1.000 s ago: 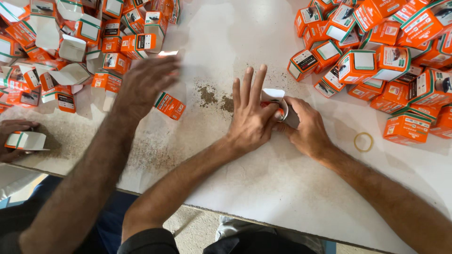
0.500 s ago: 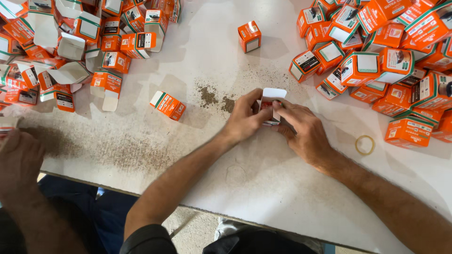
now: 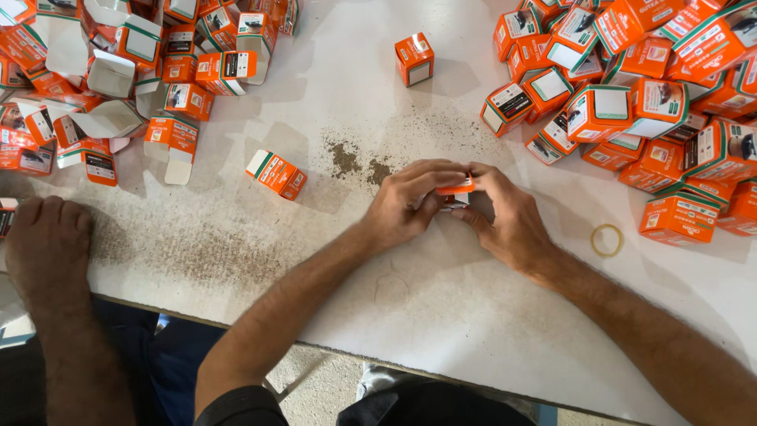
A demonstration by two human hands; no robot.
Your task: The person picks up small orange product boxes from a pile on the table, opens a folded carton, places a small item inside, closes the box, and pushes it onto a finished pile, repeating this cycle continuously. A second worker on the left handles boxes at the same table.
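Both my hands meet over a small orange and white carton [image 3: 456, 189] in the middle of the white table [image 3: 441, 315]. My left hand [image 3: 410, 203] wraps it from the left, fingers curled over its top. My right hand [image 3: 509, 214] grips it from the right. Most of the carton is hidden under my fingers. A closed orange carton [image 3: 415, 59] stands alone on the far side of the table. Another lies on its side [image 3: 277, 174] to the left of my hands.
A heap of closed orange cartons [image 3: 646, 95] fills the right. Open, unfolded cartons [image 3: 118, 71] pile up at the far left. Another person's hand [image 3: 46, 248] rests on the left edge. A rubber band [image 3: 606, 240] lies at the right. Brown stains [image 3: 359, 162] mark the table.
The other person's arm has pulled back from the far cartons to the near left edge. A closed carton now stands at the far middle. My hands have closed around the small carton.
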